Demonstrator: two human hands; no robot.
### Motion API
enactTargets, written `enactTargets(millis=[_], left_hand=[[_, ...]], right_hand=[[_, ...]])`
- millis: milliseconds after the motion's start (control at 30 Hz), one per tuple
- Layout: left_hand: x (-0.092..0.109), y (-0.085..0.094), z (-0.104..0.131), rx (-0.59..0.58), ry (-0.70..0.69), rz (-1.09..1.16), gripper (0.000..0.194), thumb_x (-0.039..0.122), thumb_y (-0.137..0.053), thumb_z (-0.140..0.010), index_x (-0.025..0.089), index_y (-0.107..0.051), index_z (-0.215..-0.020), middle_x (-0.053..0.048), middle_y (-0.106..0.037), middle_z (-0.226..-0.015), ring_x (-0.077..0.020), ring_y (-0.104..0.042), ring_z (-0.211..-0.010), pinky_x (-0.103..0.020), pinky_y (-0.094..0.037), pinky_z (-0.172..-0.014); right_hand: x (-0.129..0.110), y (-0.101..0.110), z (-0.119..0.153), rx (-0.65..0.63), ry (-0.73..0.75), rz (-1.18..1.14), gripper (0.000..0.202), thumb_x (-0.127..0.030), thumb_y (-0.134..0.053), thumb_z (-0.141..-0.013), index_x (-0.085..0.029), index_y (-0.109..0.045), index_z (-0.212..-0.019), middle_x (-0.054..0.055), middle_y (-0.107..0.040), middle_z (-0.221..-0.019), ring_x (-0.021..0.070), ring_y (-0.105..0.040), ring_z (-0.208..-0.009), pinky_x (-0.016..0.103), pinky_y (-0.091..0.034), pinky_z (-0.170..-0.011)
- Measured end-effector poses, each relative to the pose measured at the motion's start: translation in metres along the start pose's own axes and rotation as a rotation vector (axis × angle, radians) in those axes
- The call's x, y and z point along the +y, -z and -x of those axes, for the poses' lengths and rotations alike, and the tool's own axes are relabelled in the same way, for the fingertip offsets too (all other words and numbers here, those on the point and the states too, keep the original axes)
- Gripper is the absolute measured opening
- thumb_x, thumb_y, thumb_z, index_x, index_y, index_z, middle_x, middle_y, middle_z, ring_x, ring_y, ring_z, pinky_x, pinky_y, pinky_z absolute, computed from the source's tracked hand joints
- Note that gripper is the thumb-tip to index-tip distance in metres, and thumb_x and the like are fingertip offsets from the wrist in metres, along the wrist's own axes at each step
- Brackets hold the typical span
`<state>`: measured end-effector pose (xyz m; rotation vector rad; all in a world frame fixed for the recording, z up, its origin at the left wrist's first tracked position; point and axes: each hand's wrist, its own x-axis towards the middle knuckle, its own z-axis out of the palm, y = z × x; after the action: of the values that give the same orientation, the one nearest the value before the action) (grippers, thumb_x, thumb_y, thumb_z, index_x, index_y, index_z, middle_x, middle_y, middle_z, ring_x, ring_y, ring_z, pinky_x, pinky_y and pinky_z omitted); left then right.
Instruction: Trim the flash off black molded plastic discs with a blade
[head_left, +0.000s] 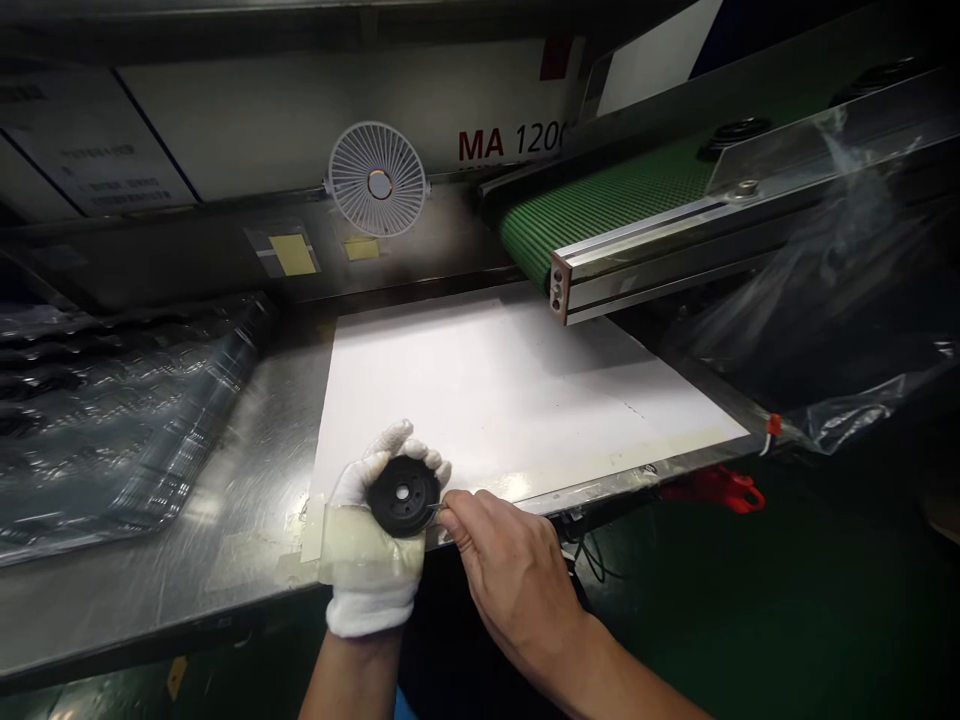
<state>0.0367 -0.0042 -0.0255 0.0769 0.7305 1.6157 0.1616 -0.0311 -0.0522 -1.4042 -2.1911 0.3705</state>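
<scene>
A round black part (386, 508) with a centre hole and several smaller holes lies in my left hand (364, 520). That hand wears a white glove, and its fingers curl around the part's rim. My right hand (510, 565) is bare. Its thumb and forefinger pinch a thin metal tool (437, 506), whose tip meets the right edge of the black part. Most of the tool is hidden by the fingers, so its exact kind does not show. Both hands are at the near edge of a white sheet (465, 390) on the metal table.
A green conveyor belt (615, 205) slopes down from the right, carrying a black round part (739, 135). Clear plastic trays (120, 430) occupy the table's left side. A white fan (377, 180) stands at the back. Clear plastic film (847, 400) hangs below the conveyor, near a red-handled object (720, 490).
</scene>
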Motion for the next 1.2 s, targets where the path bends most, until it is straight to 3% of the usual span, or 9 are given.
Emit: enactTargets(millis=[133,300,400,467,667,900,1067,1200], left_hand=[[-0.011,-0.004,-0.007,0.000,-0.108,0.028,0.015,0.018,-0.061,-0.077,0.015,-0.066,-0.091,-0.001,-0.059,-0.072,-0.0128,-0.059,-0.071,-0.029,-0.054,-0.070],[-0.019,-0.003,-0.009,0.046,-0.221,0.063,0.012,0.016,-0.061,-0.078,0.017,-0.067,-0.089,0.000,-0.063,-0.074,-0.0111,-0.061,-0.074,-0.034,-0.052,-0.084],[-0.014,-0.002,-0.005,-0.021,-0.101,0.008,0.027,0.020,-0.056,-0.079,0.016,-0.065,-0.105,-0.010,-0.067,-0.097,-0.0235,-0.062,-0.096,-0.046,-0.051,-0.088],[-0.010,-0.001,-0.003,-0.056,-0.009,-0.012,0.035,0.022,-0.054,-0.079,0.014,-0.063,-0.111,-0.014,-0.066,-0.100,-0.0286,-0.061,-0.098,-0.049,-0.051,-0.085],[-0.013,-0.006,-0.007,0.009,-0.059,0.055,0.017,0.017,-0.058,-0.077,0.014,-0.065,-0.092,-0.001,-0.059,-0.069,-0.0132,-0.059,-0.068,-0.030,-0.053,-0.069],[-0.020,-0.002,-0.011,-0.017,-0.218,0.045,0.019,0.016,-0.062,-0.076,0.020,-0.065,-0.095,0.002,-0.061,-0.073,-0.0104,-0.060,-0.073,-0.032,-0.051,-0.085],[-0.008,0.001,-0.006,-0.051,0.001,-0.037,0.035,0.024,-0.057,-0.075,0.015,-0.064,-0.109,-0.012,-0.067,-0.095,-0.0278,-0.063,-0.093,-0.051,-0.050,-0.085],[-0.007,0.000,-0.007,-0.035,-0.012,0.002,0.027,0.020,-0.056,-0.074,0.014,-0.065,-0.099,-0.006,-0.064,-0.074,-0.0185,-0.062,-0.072,-0.040,-0.054,-0.075]], right_hand=[[-0.003,-0.002,0.001,0.019,0.001,-0.005,0.022,-0.029,-0.036,-0.100,-0.024,-0.053,-0.088,-0.001,-0.054,-0.071,0.0166,-0.048,-0.061,0.030,-0.023,-0.056],[-0.005,-0.007,0.003,0.019,0.020,-0.018,0.022,-0.029,-0.037,-0.100,-0.024,-0.053,-0.086,-0.001,-0.054,-0.070,0.0171,-0.050,-0.062,0.030,-0.023,-0.056],[-0.002,-0.006,0.004,0.012,0.026,-0.018,0.023,-0.030,-0.037,-0.100,-0.024,-0.052,-0.084,-0.001,-0.054,-0.070,0.0170,-0.050,-0.062,0.030,-0.023,-0.056],[0.002,-0.002,0.003,0.018,0.022,-0.020,0.021,-0.030,-0.036,-0.100,-0.024,-0.053,-0.088,-0.002,-0.054,-0.071,0.0170,-0.050,-0.063,0.030,-0.024,-0.057],[0.005,0.002,-0.001,0.036,-0.040,0.013,0.025,-0.030,-0.033,-0.101,-0.024,-0.053,-0.087,-0.001,-0.053,-0.070,0.0167,-0.048,-0.061,0.030,-0.023,-0.057],[-0.003,-0.006,0.002,0.035,0.001,-0.010,0.023,-0.029,-0.035,-0.100,-0.023,-0.054,-0.089,0.000,-0.054,-0.071,0.0169,-0.049,-0.062,0.029,-0.024,-0.057],[0.002,-0.003,0.000,0.046,0.021,-0.021,0.025,-0.030,-0.034,-0.101,-0.023,-0.055,-0.089,-0.001,-0.054,-0.071,0.0168,-0.049,-0.063,0.030,-0.024,-0.057],[0.005,-0.001,-0.002,0.062,-0.017,0.020,0.026,-0.031,-0.033,-0.101,-0.023,-0.054,-0.087,-0.001,-0.053,-0.070,0.0165,-0.048,-0.060,0.030,-0.023,-0.056]])
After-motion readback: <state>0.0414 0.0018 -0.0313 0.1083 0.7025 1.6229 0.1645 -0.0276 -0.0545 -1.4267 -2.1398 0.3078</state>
